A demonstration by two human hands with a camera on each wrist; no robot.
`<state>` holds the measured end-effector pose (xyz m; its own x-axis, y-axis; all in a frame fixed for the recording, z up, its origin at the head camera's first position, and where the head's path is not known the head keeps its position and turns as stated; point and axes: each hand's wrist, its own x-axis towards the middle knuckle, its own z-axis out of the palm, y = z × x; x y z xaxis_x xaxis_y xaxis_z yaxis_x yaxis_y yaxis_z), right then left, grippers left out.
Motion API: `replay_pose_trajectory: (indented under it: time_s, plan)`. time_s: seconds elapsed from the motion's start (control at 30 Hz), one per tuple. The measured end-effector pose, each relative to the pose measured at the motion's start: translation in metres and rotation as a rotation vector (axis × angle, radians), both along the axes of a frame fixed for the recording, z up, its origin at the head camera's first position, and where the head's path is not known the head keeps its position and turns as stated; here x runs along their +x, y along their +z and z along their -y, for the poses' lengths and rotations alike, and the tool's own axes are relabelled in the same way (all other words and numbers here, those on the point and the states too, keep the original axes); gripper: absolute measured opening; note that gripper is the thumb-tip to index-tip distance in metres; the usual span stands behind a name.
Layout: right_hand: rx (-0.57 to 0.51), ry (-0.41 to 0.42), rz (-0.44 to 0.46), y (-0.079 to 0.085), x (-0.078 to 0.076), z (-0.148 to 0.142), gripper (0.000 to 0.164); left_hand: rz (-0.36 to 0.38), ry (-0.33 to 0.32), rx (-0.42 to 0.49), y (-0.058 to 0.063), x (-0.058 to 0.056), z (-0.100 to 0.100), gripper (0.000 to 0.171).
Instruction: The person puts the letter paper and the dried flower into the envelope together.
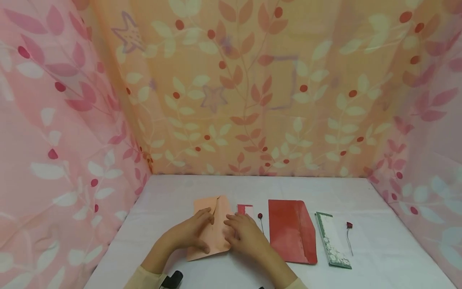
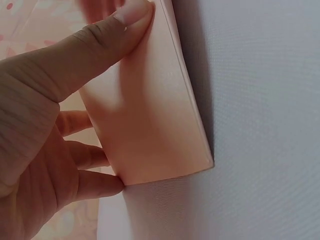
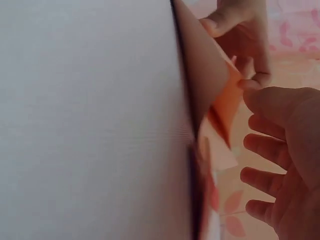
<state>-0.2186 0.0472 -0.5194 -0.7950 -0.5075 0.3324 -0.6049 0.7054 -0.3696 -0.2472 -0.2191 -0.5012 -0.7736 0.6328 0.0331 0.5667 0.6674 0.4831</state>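
A peach envelope (image 1: 221,237) lies at a slant on the white table, its flap side unfolded toward the right. My left hand (image 1: 191,230) grips it: in the left wrist view the thumb (image 2: 132,15) presses on its face and the other fingers sit along its edge. Beside the flap, my right hand (image 1: 249,233) has its fingers spread and nearly straight; in the right wrist view its thumb (image 3: 265,102) is at the envelope's lifted orange edge (image 3: 230,105). A gap shows at the envelope's opening there.
Just beyond my right hand lie a small red-and-white card (image 1: 245,209) and a dark red rose on a stem (image 1: 260,216). Farther right are a red envelope (image 1: 288,230), a green-bordered floral card (image 1: 333,241) and another rose (image 1: 349,226). Patterned curtains (image 1: 245,88) enclose the table.
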Motion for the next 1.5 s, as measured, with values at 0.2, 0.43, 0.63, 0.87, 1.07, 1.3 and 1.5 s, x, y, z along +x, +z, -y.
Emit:
replay_pose_trajectory:
  time_s: [0.2, 0.43, 0.63, 0.87, 1.07, 1.3, 1.5]
  plan:
    - [-0.045, -0.082, -0.024, 0.025, 0.003, -0.011, 0.037, -0.001, 0.006, -0.001, 0.001, -0.001, -0.003, 0.074]
    - [-0.080, -0.174, 0.051, 0.031, 0.009, -0.023, 0.041, 0.037, 0.017, 0.015, -0.003, 0.001, 0.000, 0.075]
    - [-0.098, -0.225, 0.086, 0.026, 0.012, -0.032, 0.042, 0.071, 0.030, 0.017, -0.005, 0.003, 0.002, 0.074]
    - [-0.096, -0.311, 0.140, 0.024, 0.018, -0.040, 0.045, 0.077, 0.024, 0.007, -0.005, 0.001, 0.001, 0.073]
    - [-0.086, -0.345, 0.182, 0.020, 0.014, -0.044, 0.048, 0.082, 0.026, 0.013, -0.007, -0.001, 0.001, 0.074]
    - [-0.066, -0.398, 0.231, 0.015, 0.010, -0.042, 0.055, 0.093, 0.024, 0.017, -0.007, -0.001, 0.000, 0.074]
    - [-0.076, -0.430, 0.237, 0.014, 0.010, -0.042, 0.058, 0.112, 0.038, 0.025, -0.007, -0.002, 0.001, 0.074]
